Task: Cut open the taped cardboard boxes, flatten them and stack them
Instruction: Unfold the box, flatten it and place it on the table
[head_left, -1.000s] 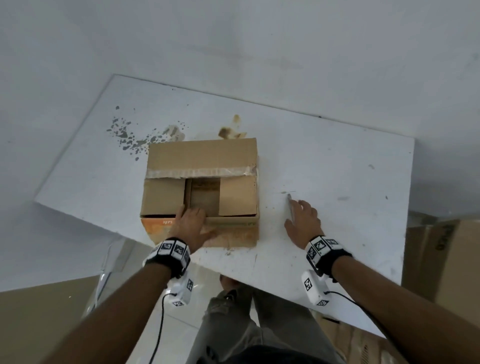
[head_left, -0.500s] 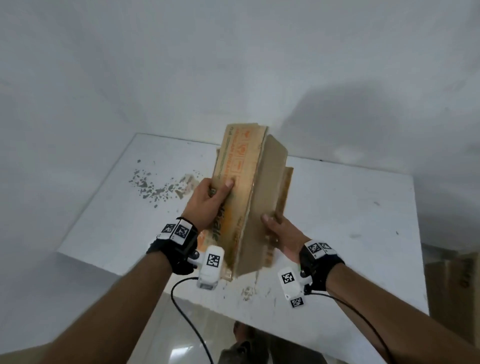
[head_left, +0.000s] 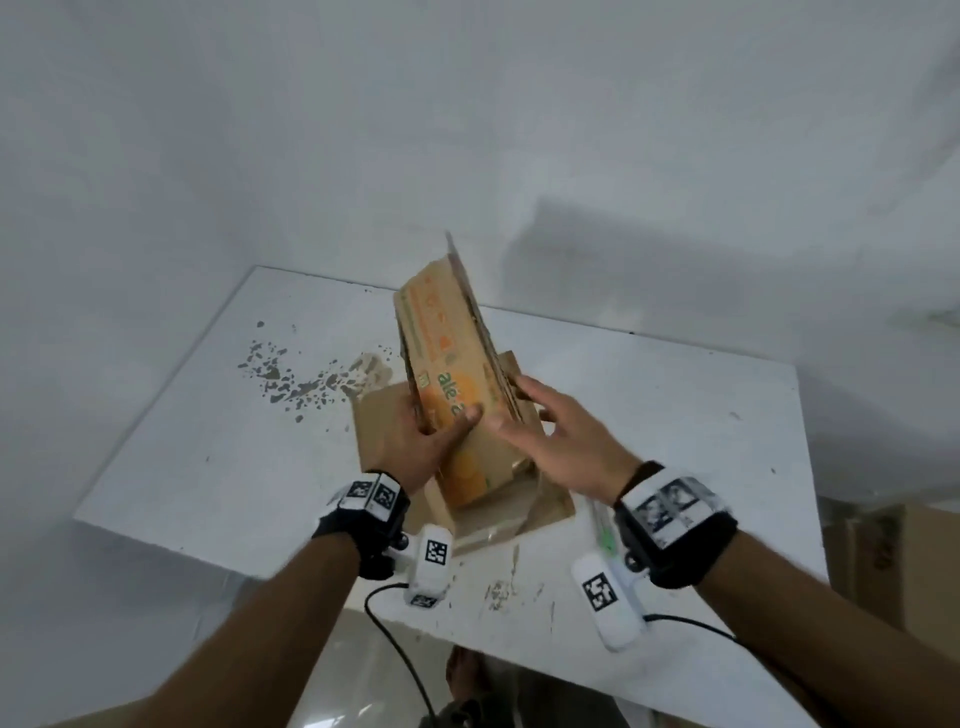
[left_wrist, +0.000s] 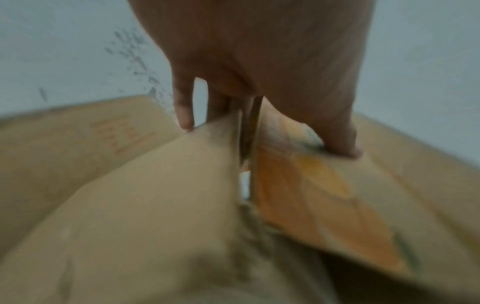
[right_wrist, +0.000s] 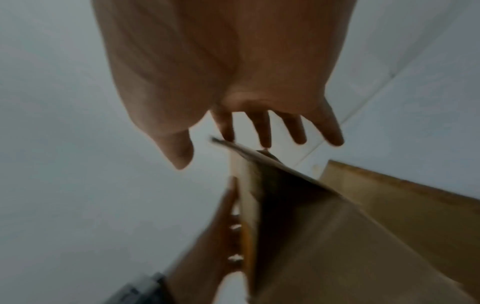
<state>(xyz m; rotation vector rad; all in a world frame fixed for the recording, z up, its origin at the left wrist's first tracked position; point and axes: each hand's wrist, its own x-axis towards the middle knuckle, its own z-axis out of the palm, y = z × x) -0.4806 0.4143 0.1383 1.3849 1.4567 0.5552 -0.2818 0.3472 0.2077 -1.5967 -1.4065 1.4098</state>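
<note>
From the head view the left hand (head_left: 423, 441) grips the collapsed cardboard box (head_left: 452, 374) held tilted above the white table (head_left: 649, 415), while the right wrist view shows the right hand (right_wrist: 228, 82) with fingers spread, just brushing its edge.

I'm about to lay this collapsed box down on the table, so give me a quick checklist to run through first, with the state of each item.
1. Box collapsed: ok. The flattened box is folded nearly flat and held tilted on edge.
2. Secure hold: ok. The left hand grips the box, thumb on the printed face.
3. Right hand ready to support: ok. Its fingers are straight, at the box's right edge.
4. Landing spot: ok. A flat cardboard sheet lies on the white table right below.
5. Cutter out of the way: cannot tell. A greenish tool lies beside the sheet, partly hidden.
</note>
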